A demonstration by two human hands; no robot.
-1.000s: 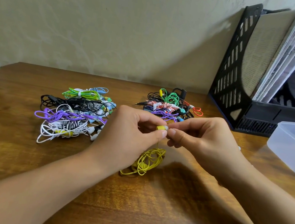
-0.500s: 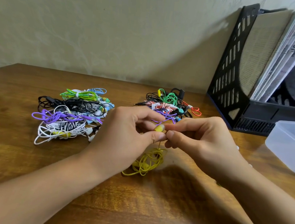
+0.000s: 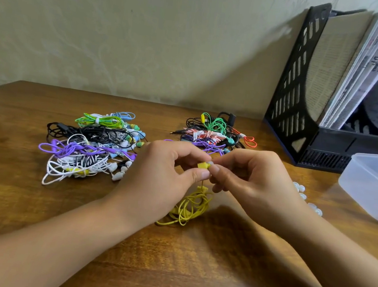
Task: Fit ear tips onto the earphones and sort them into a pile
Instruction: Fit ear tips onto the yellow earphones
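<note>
My left hand [image 3: 157, 177] pinches a yellow earbud [image 3: 203, 165] between thumb and fingers. My right hand [image 3: 255, 179] pinches a small pale ear tip [image 3: 211, 163] against the bud's end. The yellow cable [image 3: 189, 208] hangs from the bud and coils on the wooden table [image 3: 18, 197] below my hands. A pile of tangled earphones [image 3: 87, 146] lies at the left, and a second pile [image 3: 214, 134] lies behind my hands.
Loose clear ear tips [image 3: 300, 189] lie on the table to the right of my right hand. A translucent plastic box [image 3: 371, 189] stands at the right edge. A black file holder [image 3: 302, 96] with papers stands against the wall at back right.
Both hands stay together on the yellow earbud with only small finger shifts. The pale ear tip now shows at the bud's end.
</note>
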